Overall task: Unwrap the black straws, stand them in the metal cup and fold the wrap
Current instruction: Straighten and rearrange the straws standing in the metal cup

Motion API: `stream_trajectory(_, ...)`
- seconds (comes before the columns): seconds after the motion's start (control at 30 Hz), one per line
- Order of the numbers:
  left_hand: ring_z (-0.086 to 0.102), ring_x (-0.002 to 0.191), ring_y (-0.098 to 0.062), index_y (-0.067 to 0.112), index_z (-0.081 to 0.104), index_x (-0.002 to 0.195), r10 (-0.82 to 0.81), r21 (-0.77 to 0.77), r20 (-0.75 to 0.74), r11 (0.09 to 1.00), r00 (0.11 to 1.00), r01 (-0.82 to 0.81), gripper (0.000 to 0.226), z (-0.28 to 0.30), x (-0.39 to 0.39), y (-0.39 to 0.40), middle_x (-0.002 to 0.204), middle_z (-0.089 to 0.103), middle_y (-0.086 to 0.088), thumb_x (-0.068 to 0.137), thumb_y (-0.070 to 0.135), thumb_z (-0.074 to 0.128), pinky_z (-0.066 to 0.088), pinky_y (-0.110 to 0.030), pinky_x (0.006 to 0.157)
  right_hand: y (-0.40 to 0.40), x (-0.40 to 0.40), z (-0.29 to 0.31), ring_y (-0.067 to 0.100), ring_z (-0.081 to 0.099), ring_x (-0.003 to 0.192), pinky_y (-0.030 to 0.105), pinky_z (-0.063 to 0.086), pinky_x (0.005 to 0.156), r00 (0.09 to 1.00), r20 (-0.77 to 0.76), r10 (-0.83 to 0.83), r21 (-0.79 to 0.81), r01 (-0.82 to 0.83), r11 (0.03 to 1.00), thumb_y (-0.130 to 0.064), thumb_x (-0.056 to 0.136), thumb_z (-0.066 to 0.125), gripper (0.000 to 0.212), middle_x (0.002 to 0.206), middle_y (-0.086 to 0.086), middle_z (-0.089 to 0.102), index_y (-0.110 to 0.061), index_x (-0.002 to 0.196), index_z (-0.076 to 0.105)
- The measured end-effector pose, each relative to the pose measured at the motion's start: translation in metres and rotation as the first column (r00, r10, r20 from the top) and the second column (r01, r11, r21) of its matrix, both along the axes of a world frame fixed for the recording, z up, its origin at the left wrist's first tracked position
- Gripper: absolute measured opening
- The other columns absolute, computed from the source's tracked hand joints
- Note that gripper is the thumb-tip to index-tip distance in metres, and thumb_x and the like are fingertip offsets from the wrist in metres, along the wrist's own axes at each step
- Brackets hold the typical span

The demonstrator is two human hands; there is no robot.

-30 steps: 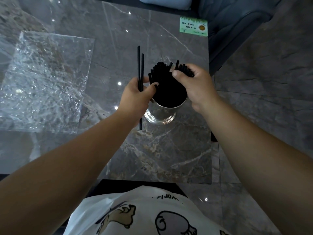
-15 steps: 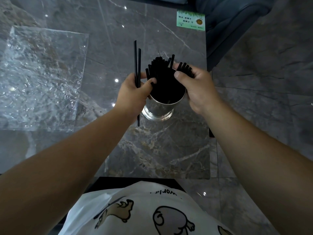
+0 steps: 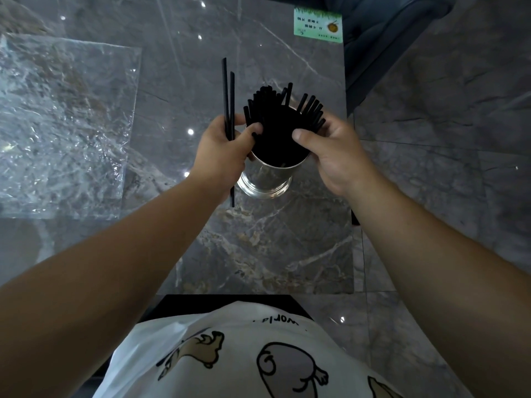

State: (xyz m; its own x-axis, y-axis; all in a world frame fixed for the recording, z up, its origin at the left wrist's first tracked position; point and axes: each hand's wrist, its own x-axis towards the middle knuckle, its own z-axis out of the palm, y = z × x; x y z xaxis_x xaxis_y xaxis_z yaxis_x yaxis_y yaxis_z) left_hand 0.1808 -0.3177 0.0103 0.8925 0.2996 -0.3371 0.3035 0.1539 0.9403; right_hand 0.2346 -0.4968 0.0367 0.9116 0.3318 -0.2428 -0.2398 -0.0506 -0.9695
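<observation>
A shiny metal cup (image 3: 265, 179) stands mid-table, packed with several black straws (image 3: 275, 122) that fan out above its rim. My left hand (image 3: 222, 147) is shut on two loose black straws (image 3: 228, 99) held upright just left of the cup, its thumb touching the bundle. My right hand (image 3: 330, 147) cups the right side of the bundle, thumb and fingers pressing the straws above the rim. The clear plastic wrap (image 3: 63, 124) lies flat and crinkled on the table to the left, apart from both hands.
The grey marble table (image 3: 258, 248) ends at its right edge near the cup, with tiled floor (image 3: 445, 139) beyond. A green card (image 3: 317, 24) lies at the far right corner. A dark sofa (image 3: 388, 30) stands behind it.
Both hands stay at the cup. The right thumb has shifted slightly lower on the bundle, and the straws have spread a little wider. The two loose straws remain in my left hand.
</observation>
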Motion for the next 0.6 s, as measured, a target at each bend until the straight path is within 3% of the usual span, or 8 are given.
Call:
stream_trajectory(0.1,0.047,0.047,-0.005,0.017,0.063,0.108,-0.008,-0.003,0.006,1.000,1.000,0.008,0.034,0.000,-0.001,0.000,0.055,0.057,0.013,0.083,0.039,0.070,0.038,-0.022,0.045,-0.003,-0.003,-0.004,0.017,0.067,0.109,0.030,0.050,0.095,1.000,-0.001,0.011,-0.001,-0.011,1.000,-0.007,0.080,0.066,0.030,0.104,-0.003,0.073,-0.018,0.109,0.066)
stream_trajectory(0.23,0.054,0.051,-0.003,0.023,0.063,0.101,-0.006,0.009,0.003,1.000,1.000,0.006,0.025,0.002,-0.001,0.000,0.058,0.061,0.013,0.084,0.039,0.071,0.042,-0.020,0.048,0.000,-0.001,-0.003,0.018,0.066,0.111,0.033,0.052,0.096,1.000,-0.007,-0.020,-0.041,0.020,0.999,-0.015,0.079,0.070,0.038,0.111,0.001,0.071,-0.017,0.116,0.063)
stream_trajectory(0.33,0.057,0.054,-0.001,0.024,0.063,0.100,-0.002,0.018,-0.004,1.000,1.000,0.002,0.024,0.002,-0.001,-0.002,0.059,0.061,0.013,0.083,0.039,0.071,0.043,-0.020,0.052,0.011,0.011,0.005,0.012,0.066,0.108,0.029,0.054,0.092,0.997,0.022,-0.076,-0.111,0.078,0.991,-0.023,0.077,0.073,0.042,0.115,-0.003,0.068,-0.027,0.117,0.061)
stream_trajectory(0.4,0.058,0.055,-0.001,0.024,0.063,0.100,0.001,0.017,-0.009,1.000,1.000,-0.001,0.026,0.003,-0.001,-0.002,0.059,0.061,0.014,0.082,0.040,0.071,0.043,-0.022,0.056,0.020,0.018,0.010,0.008,0.068,0.101,0.026,0.056,0.087,0.993,0.067,-0.099,-0.172,0.109,0.979,-0.025,0.079,0.074,0.033,0.109,-0.007,0.069,-0.032,0.109,0.065)
stream_trajectory(0.53,0.057,0.054,-0.003,0.019,0.062,0.107,-0.007,-0.002,0.000,1.000,1.000,0.007,0.038,0.004,-0.002,-0.001,0.059,0.061,0.013,0.079,0.043,0.070,0.042,-0.025,0.058,0.033,0.021,0.013,0.013,0.073,0.084,0.031,0.060,0.075,0.987,0.102,-0.126,-0.206,0.145,0.968,-0.024,0.080,0.073,0.008,0.085,-0.005,0.074,-0.028,0.086,0.069)
stream_trajectory(0.6,0.056,0.052,-0.002,0.021,0.062,0.104,-0.002,-0.006,0.007,1.000,1.000,0.002,0.036,0.003,-0.003,-0.001,0.057,0.060,0.013,0.078,0.043,0.071,0.041,-0.025,0.057,0.035,0.019,0.013,0.017,0.072,0.080,0.036,0.061,0.072,0.981,0.128,-0.144,-0.209,0.169,0.963,-0.024,0.081,0.071,0.007,0.078,-0.005,0.072,-0.028,0.077,0.067)
